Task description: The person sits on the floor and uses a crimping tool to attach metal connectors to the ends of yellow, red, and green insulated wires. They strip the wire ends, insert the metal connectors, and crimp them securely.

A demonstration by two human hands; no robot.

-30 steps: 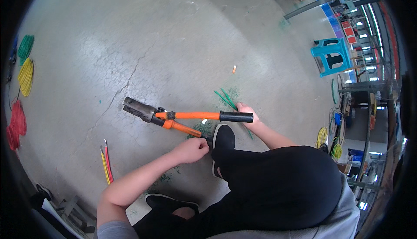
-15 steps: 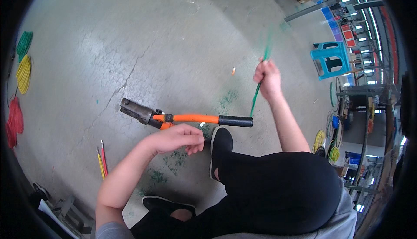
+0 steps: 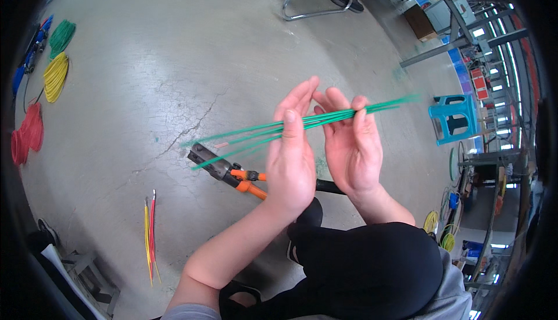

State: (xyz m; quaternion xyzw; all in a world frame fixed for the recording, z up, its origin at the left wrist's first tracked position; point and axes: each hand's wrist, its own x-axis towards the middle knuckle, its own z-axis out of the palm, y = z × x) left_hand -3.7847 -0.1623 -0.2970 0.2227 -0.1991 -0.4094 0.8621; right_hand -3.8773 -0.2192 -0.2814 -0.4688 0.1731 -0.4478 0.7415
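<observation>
Several thin green wires [image 3: 331,118] stretch across in front of me, fanned out and blurred toward their left ends. My right hand [image 3: 356,151] pinches them between thumb and fingertips near their right end. Farther along the wires, the thumb of my left hand [image 3: 292,160] lies over them against its raised fingers. Below the hands, a crimping tool [image 3: 215,164] with a dark metal head and orange handles rests on the floor. My left hand and forearm cover part of its handles.
Red and yellow wires [image 3: 152,233] lie on the floor at left. Coils of green [image 3: 61,36], yellow [image 3: 55,79] and red wire [image 3: 29,134] line the far left. A blue stool [image 3: 453,116] stands right, a metal-framed chair [image 3: 314,15] at the top. Another person's shoe [image 3: 349,1] shows beside it.
My right hand has come left and down with the green wires, which now lie nearly level. My left hand has risen from beside the crimping tool to the wires. The view has shifted.
</observation>
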